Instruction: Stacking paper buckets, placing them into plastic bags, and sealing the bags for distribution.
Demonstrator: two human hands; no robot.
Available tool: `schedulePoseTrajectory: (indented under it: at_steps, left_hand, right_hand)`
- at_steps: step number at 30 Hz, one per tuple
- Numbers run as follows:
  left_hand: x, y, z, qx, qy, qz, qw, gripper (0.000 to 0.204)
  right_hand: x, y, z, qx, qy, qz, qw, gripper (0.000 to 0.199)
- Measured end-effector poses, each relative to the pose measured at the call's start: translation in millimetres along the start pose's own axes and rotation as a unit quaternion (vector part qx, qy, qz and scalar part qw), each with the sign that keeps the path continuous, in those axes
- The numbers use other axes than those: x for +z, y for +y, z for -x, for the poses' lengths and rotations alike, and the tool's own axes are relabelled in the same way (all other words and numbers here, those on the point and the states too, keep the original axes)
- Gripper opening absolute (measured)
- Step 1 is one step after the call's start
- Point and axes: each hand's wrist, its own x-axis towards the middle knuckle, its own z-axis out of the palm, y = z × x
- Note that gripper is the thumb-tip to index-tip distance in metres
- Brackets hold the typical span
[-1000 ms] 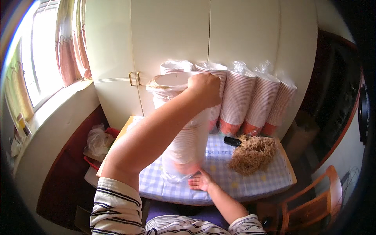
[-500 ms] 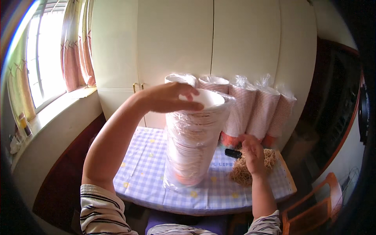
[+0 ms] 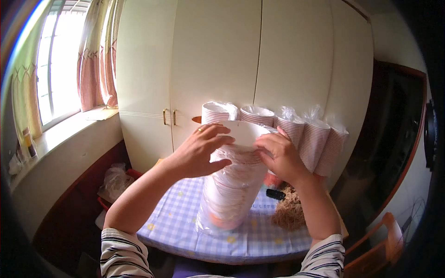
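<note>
A tall stack of white paper tubs (image 3: 234,190) in a clear plastic bag stands upright on the table in front of me, its top tub open upward. My left hand (image 3: 204,150) is at the left side of the upper rim, fingers spread and the thumb held apart below. On the opposite side my right hand (image 3: 280,155) has its fingers bent and closed at the rim, where the bag's edge lies. The exact hold of its fingertips is partly hidden.
Several bagged stacks of tubs (image 3: 315,143) line the back of the checked table (image 3: 181,213). Right of my stack lie a black object (image 3: 276,194) and a heap of brown shredded straw (image 3: 288,215). A wooden chair (image 3: 378,241) stands at right; a cream cupboard (image 3: 213,55) rises behind.
My right hand has come up from beside the straw to the stack's rim. My left hand has shifted from over the top opening to the rim's left side. The view has tilted slightly.
</note>
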Motion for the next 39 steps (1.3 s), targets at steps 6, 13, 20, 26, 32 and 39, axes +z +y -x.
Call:
schedulePoseTrajectory:
  at_steps: [6,13,20,26,32,39]
  left_hand:
    - [5.1,18.9,-1.0,0.057,0.042,-0.006,0.997,0.049]
    - [1.9,25.5,18.7,0.127,0.010,0.028,0.992,0.015]
    - [-3.2,14.7,16.6,0.032,0.090,-0.029,0.995,0.029]
    - [2.6,21.5,7.5,0.035,0.067,-0.031,0.997,0.047]
    - [-3.0,23.7,12.0,0.088,-0.030,0.025,0.995,0.037]
    - [-14.4,5.0,24.8,0.013,-0.073,0.018,0.997,0.039]
  right_hand:
    - [-5.5,-29.6,9.7,-0.128,0.072,0.024,0.989,0.016]
    - [-8.4,-61.9,19.9,-0.156,0.062,0.039,0.985,0.025]
    - [1.2,-2.8,3.2,-0.030,0.079,0.058,0.995,0.026]
    - [-11.3,-22.0,-0.6,-0.118,0.059,-0.036,0.991,0.019]
    - [-9.6,-45.7,2.6,-0.195,-0.035,-0.041,0.979,0.016]
    - [-1.1,-51.9,4.7,-0.132,0.047,0.021,0.990,0.027]
